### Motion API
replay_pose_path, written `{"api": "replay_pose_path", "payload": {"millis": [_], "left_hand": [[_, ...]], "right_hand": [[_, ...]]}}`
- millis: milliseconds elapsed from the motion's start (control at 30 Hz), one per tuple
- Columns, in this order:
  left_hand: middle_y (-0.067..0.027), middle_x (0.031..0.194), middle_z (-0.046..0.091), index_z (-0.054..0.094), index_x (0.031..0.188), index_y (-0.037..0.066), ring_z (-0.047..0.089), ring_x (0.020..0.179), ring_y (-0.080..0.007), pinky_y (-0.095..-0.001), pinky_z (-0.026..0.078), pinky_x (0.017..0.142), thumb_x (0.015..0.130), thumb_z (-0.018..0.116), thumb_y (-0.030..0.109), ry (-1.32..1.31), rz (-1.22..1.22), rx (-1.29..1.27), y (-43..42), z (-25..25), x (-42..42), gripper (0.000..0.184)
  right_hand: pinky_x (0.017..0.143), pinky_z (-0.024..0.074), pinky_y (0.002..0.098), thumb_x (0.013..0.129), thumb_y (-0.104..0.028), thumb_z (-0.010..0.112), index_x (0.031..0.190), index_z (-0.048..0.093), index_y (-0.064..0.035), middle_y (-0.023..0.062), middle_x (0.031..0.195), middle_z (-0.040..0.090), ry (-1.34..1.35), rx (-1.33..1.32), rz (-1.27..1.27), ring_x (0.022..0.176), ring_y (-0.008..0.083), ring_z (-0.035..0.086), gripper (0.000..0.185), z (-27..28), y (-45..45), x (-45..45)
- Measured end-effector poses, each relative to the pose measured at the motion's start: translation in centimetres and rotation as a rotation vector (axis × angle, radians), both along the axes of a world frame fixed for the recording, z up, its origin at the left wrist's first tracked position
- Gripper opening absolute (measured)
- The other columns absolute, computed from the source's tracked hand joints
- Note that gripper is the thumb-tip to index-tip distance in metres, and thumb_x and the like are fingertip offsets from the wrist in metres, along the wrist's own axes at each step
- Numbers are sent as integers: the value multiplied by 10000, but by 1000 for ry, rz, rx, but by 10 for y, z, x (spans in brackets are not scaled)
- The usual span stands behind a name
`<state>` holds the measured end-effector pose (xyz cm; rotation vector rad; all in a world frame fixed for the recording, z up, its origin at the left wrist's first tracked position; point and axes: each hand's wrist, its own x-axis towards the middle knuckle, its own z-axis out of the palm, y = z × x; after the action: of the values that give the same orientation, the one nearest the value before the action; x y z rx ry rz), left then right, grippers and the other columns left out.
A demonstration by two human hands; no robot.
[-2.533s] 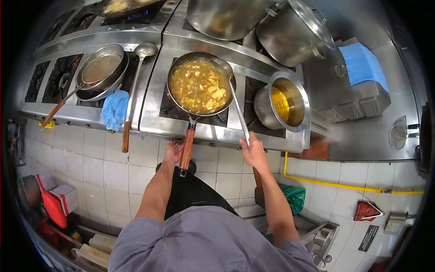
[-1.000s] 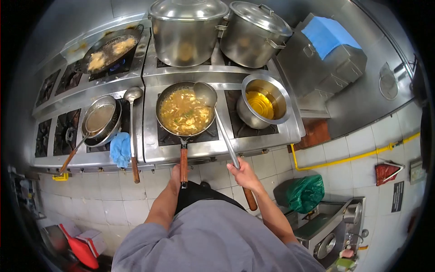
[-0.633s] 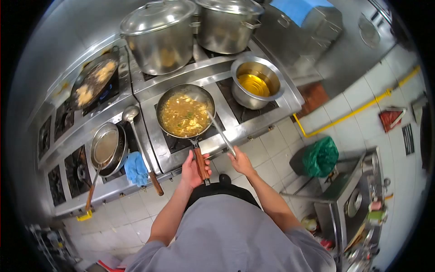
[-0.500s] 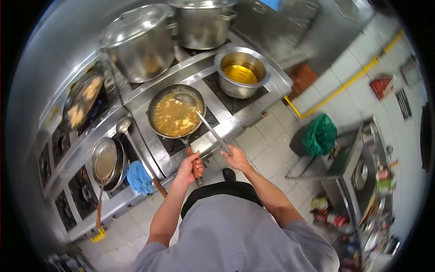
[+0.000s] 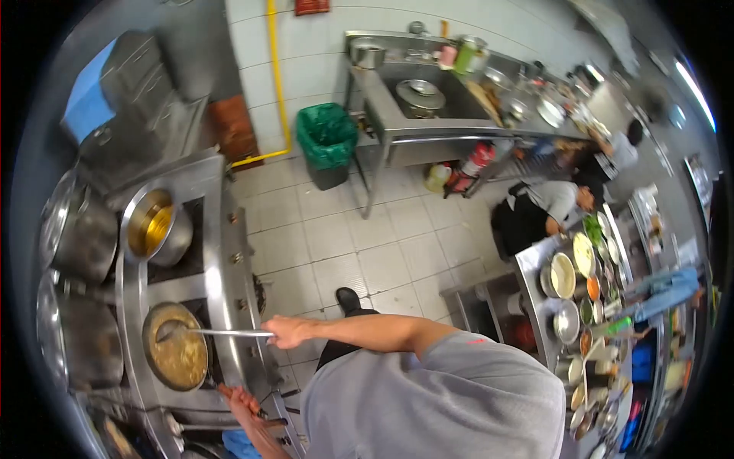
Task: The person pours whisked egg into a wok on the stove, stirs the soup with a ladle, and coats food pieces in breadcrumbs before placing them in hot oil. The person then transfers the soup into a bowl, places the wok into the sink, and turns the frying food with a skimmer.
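Observation:
My right hand [image 5: 287, 331] is closed around the end of a long metal ladle [image 5: 229, 333]. The bowl of that ladle rests in a brown, saucy dish with pale pieces [image 5: 180, 358]. This food fills the bottom of a round frying pan [image 5: 147, 348] on the stove. At the near side of the pan, my left hand [image 5: 241, 401] is wrapped round its handle, which the fingers mostly hide.
A steel pot of yellow oil [image 5: 177, 243] and lidded stockpots [image 5: 80, 336] stand on the stove [image 5: 218, 283]. Across the tiled floor [image 5: 336, 256] are a green-lined bin [image 5: 327, 138] and a sink bench [image 5: 428, 131]. Two people [image 5: 547, 206] work near a food-laden counter [image 5: 535, 264].
My view has swung right, bringing the sink, the counter and the other people into sight. Both hands keep their hold on the pan and the ladle.

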<state>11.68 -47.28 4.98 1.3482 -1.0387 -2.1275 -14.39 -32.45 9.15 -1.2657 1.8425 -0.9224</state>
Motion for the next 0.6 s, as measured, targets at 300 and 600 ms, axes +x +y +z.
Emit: {"api": "replay_pose_path", "payload": {"millis": [300, 600], "left_hand": [[56, 531, 280, 370, 813, 157, 258, 375, -45, -219, 215, 291, 823, 573, 112, 1, -190, 5, 77, 44, -19, 208], [41, 538, 313, 204, 1451, 189, 274, 388, -71, -208, 232, 308, 821, 587, 90, -166, -414, 29, 140, 127, -108, 744]], "right_hand": [[715, 462, 476, 784, -113, 572, 882, 548, 50, 236, 797, 608, 8, 23, -144, 843, 404, 594, 192, 24, 80, -25], [633, 452, 477, 799, -143, 584, 928, 520, 58, 232, 707, 585, -20, 10, -344, 740, 396, 597, 247, 33, 178, -79]]}}
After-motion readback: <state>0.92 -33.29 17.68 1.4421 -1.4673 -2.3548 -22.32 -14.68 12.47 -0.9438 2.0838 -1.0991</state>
